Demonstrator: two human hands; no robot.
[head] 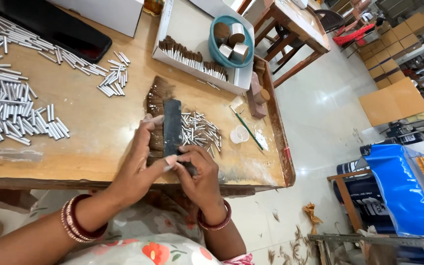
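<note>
meanwhile both hands, left hand (143,162) and right hand (199,174), pinch a small tuft beside the dark block (172,126).

Pale tiled floor (315,122), wooden tables (295,19), stacked cartons (393,39)

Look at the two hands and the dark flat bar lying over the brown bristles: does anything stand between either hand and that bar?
Nothing visible does. The left hand already rests against the dark bar, fingers on its left edge over the brown bristles. The right hand pinches at the bar's near end. The small metal tubes lie off to its right.
</note>
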